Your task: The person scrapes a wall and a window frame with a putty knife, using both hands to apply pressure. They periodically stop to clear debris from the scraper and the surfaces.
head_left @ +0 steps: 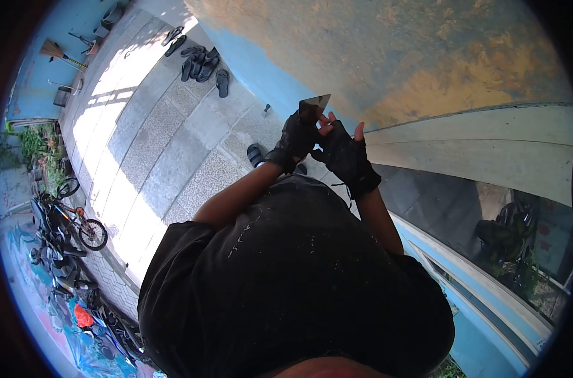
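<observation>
My left hand (297,137), in a black fingerless glove, is closed around a flat metal scraper blade (314,103). The blade widens toward its top edge, and its lower part is hidden by my fingers. Close beside it on the right is my right hand (345,156), gloved the same way. Its fingers are apart, with bare tips near the blade and my left fingers; I cannot tell whether they touch the metal. Both hands are in front of my chest, next to a wall (387,57) with patchy tan and grey paint.
Below the painted wall runs a pale ledge (488,135) above a dark glass pane (437,195). Several sandals (201,66) lie on the paved floor (166,145). A small dark object (267,110) is near the wall's base. A bicycle (78,220) and motorbikes (63,268) stand at left.
</observation>
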`<state>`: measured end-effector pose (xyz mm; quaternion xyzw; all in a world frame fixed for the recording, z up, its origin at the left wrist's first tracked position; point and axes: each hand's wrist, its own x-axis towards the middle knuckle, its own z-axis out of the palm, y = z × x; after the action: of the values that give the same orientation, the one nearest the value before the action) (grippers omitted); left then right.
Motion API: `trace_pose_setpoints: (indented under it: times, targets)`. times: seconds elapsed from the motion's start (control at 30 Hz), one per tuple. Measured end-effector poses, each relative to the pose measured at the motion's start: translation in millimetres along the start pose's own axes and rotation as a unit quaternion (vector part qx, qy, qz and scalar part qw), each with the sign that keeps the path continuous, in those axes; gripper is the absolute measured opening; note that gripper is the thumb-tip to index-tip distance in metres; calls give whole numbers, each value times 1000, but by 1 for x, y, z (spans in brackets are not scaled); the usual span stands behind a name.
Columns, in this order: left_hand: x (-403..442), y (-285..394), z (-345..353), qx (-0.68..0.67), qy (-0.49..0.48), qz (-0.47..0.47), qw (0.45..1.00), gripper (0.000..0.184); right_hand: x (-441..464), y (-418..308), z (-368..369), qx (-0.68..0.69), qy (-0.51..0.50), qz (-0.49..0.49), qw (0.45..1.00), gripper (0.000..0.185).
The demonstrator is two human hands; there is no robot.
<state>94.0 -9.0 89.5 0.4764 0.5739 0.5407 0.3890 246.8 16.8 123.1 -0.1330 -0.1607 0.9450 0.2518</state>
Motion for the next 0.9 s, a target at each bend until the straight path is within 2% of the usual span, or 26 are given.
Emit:
trace_pose_setpoints:
  times: [0.03, 0.07, 0.1, 0.17, 0.2, 0.27, 0.3, 0.33, 0.37, 0.4, 0.47, 0.5, 0.53, 0.6, 0.63, 0.67, 0.7, 0.73, 0.77, 0.83, 0.9]
  targets:
    - [1, 1, 1, 55, 1, 50, 997, 32, -1, 1, 3, 0, 1, -1, 1000, 102]
    - [2, 2, 2, 110, 3, 101, 989, 29, -2, 3, 7, -42, 44, -14, 998, 101]
    - [2, 3, 3, 109, 2, 103, 989, 29, -2, 3, 10, -84, 88, -27, 992, 100]
    - [-1, 11, 2, 153, 27, 177, 972, 28, -1, 4, 8, -94, 78, -20, 992, 100]
    - [-2, 9, 4, 153, 27, 176, 972, 28, -1, 6, 6, -101, 67, -8, 993, 101]
    - [-1, 3, 5, 165, 14, 19, 986, 27, -5, 6, 12, -133, 73, -12, 988, 99]
    - [2, 0, 2, 165, 14, 19, 986, 27, -6, 5, 14, -167, 77, -19, 983, 97]
    - [4, -3, -2, 207, -4, 71, 976, 27, -7, 3, 14, -167, 77, -20, 983, 97]
    - [5, -4, -4, 247, -22, 123, 961, 26, -9, 0, 13, -148, 115, -55, 981, 97]
    - [3, -7, -2, 245, -21, 123, 961, 26, -12, -3, 12, -128, 153, -88, 976, 96]
    - [-4, 1, -1, 27, -129, -25, 991, 26, -11, -11, 3, -106, 141, -92, 980, 96]
    - [-10, 15, 2, 49, -111, 16, 992, 40, -11, -13, 3, -109, 92, -86, 986, 95]
    - [-12, 13, 1, 50, -110, 13, 993, 40, -10, -13, 2, -111, 43, -79, 990, 94]
    - [-10, 10, 3, 110, -109, 80, 985, 45, -2, -13, -7, -115, 26, -78, 990, 92]
    - [-10, 12, 5, 109, -108, 80, 985, 45, 0, -13, -6, -120, 10, -74, 990, 89]
    - [-12, 15, 5, 111, -54, 48, 991, 45, -1, -9, -5, -121, 9, -72, 990, 89]
    - [-11, 17, 4, 113, 1, 17, 993, 46, -3, -4, -2, -56, 48, -89, 993, 87]
    - [-11, 16, 2, 115, 3, 18, 993, 46, -3, -2, 2, 9, 86, -106, 991, 85]
    - [-10, 14, 0, 109, 1, 44, 993, 46, -2, -5, 5, 9, 84, -106, 991, 85]
    - [-11, 19, -2, 100, -3, 68, 993, 46, -6, -9, 7, -53, 62, -94, 992, 104]
    - [-13, 33, -6, 150, -53, 8, 987, 31, -6, -11, 3, -61, 69, -100, 991, 104]
